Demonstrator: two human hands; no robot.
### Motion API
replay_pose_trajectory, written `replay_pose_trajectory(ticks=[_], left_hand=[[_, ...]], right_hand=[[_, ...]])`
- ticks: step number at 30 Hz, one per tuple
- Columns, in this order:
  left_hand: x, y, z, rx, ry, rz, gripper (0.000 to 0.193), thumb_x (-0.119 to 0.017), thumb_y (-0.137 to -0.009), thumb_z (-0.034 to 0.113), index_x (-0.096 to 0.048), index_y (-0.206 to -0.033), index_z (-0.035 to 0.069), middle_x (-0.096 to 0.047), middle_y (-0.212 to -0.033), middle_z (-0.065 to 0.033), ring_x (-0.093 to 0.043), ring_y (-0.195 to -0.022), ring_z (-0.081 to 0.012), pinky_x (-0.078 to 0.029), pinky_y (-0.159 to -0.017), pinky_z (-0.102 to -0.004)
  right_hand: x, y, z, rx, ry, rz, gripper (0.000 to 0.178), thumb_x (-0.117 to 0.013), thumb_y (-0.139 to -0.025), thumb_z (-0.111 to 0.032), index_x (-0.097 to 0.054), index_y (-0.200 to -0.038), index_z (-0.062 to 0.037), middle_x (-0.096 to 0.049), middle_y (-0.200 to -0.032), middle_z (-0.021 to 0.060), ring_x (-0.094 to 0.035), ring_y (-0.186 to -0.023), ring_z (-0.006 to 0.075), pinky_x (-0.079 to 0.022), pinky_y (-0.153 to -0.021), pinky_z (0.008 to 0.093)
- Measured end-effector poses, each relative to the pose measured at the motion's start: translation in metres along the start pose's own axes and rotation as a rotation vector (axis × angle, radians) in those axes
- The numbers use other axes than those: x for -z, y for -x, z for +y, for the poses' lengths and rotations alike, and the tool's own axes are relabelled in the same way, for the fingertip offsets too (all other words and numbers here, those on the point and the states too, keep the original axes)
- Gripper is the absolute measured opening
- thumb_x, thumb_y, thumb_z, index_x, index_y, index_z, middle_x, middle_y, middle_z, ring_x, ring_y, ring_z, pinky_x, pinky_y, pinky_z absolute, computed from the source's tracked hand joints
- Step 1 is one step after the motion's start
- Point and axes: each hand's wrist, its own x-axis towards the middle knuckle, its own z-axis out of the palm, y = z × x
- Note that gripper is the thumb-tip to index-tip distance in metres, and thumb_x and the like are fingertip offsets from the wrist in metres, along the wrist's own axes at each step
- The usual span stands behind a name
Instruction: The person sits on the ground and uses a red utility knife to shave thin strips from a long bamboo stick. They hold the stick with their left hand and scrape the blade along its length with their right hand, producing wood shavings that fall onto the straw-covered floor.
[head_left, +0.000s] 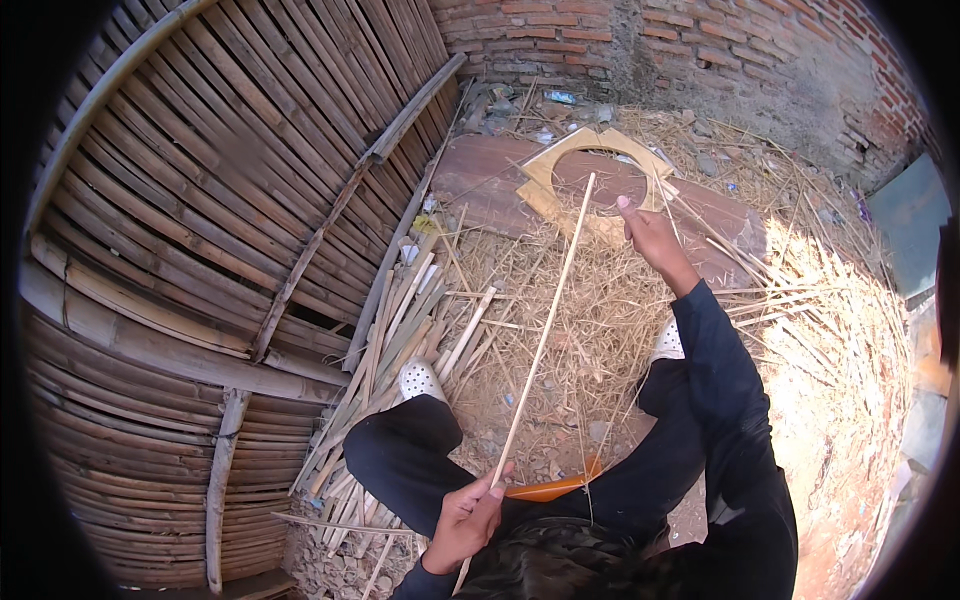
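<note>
Long, thin, pale strip (545, 335) held slantwise across the middle of the view, between the person's knees. Near its lower end it is clamped in the left hand (468, 515), fingers wrapped around it, a short tail left below the grip; its upper end is seen near the wooden frame (540, 182). The right hand (652, 240) is raised at the end of an outstretched arm, to the right of the strip's tip and apart from it. Its fingers are curled and its thumb is extended; whether anything is gripped there cannot be told.

The frame, angular outside and pierced by a large round opening, is set on a reddish-brown board (475, 185) just beyond the right hand. Ground between the legs is covered with straw-like shavings (580, 310). Split strips (400, 320) are heaped beside the left shoe (420, 380), which is white and dotted dark. An orange object (548, 491), partly hidden, is noted near the left hand. The site is bounded by a slatted wall (235, 150) on the left and a brick wall (720, 50) at the far side.
</note>
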Motion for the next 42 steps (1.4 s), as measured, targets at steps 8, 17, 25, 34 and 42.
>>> replay_pose_trajectory(ticks=[8, 17, 25, 34, 42], left_hand=[[0.000, -0.023, 0.012, 0.050, -0.047, -0.123, 0.036, -0.043, -0.101, 0.018, -0.050, -0.131, 0.001, -0.044, -0.051, 0.0033, -0.040, -0.043, -0.0023, -0.031, -0.041, -0.0177], [-0.014, -0.061, 0.013, -0.057, 0.113, -0.017, 0.036, -0.049, -0.098, 0.015, -0.050, -0.130, -0.001, -0.053, -0.066, 0.0015, -0.039, -0.046, -0.0027, -0.032, -0.045, -0.0185], [-0.013, -0.067, 0.031, -0.277, -0.194, 0.188, 0.038, -0.051, -0.097, 0.013, -0.050, -0.132, 0.000, -0.046, -0.065, 0.0049, -0.040, -0.057, -0.0020, -0.035, -0.052, -0.0187], [-0.014, -0.063, 0.028, -0.376, -0.360, 0.263, 0.036, -0.053, -0.094, 0.007, -0.051, -0.129, -0.003, -0.040, -0.062, 0.0033, -0.037, -0.060, -0.0025, -0.035, -0.053, -0.0202], [-0.013, -0.046, 0.021, -0.332, -0.459, 0.271, 0.035, -0.051, -0.094, 0.003, -0.051, -0.129, -0.005, -0.049, -0.075, 0.0052, -0.041, -0.069, -0.0019, -0.037, -0.062, -0.0166]], right_hand=[[-0.048, 0.046, -0.048, -0.075, -0.498, -0.201, 0.039, -0.064, -0.088, -0.042, -0.057, -0.073, -0.0063, -0.040, -0.054, -0.0064, -0.035, -0.047, 0.0043, -0.030, -0.044, 0.0240], [-0.068, 0.052, -0.047, -0.020, -0.446, -0.199, 0.044, -0.063, -0.088, -0.045, -0.050, -0.068, -0.0083, -0.039, -0.053, -0.0046, -0.036, -0.041, 0.0057, -0.032, -0.040, 0.0260], [-0.076, 0.116, -0.068, 0.739, 0.453, -0.382, 0.068, -0.056, -0.073, -0.075, -0.056, -0.059, -0.0079, -0.051, -0.048, 0.0099, -0.056, -0.046, 0.0302, -0.043, -0.045, 0.0386], [-0.090, 0.107, -0.068, 0.755, 0.444, -0.223, 0.068, -0.053, -0.078, -0.072, -0.054, -0.055, -0.0082, -0.052, -0.046, 0.0087, -0.056, -0.042, 0.0275, -0.042, -0.040, 0.0379], [-0.087, 0.079, -0.063, 0.624, 0.498, -0.171, 0.065, -0.052, -0.079, -0.070, -0.064, -0.060, -0.0087, -0.057, -0.049, 0.0103, -0.059, -0.044, 0.0276, -0.044, -0.042, 0.0371]])
